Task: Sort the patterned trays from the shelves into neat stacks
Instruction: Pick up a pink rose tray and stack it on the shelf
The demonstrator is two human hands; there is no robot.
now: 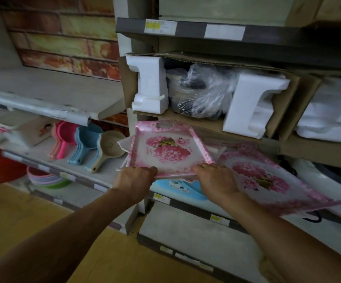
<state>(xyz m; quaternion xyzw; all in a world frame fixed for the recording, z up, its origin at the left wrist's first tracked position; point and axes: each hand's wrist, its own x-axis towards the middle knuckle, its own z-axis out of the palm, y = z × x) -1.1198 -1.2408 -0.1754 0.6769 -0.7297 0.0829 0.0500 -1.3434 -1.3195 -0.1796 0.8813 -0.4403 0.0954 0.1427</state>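
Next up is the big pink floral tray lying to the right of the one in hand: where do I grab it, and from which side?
Probably grip the large floral tray by its near long rim, coming from the front. It lies tilted, overhanging the shelf edge toward you, so that rim is exposed. The far end with the handle slot sits under the cardboard box.

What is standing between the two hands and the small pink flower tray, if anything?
Nothing visible. The left hand and the right hand both already grip the near edge of the small pink flower tray, so no object separates them from it. A larger pink flower tray lies beside it to the right.
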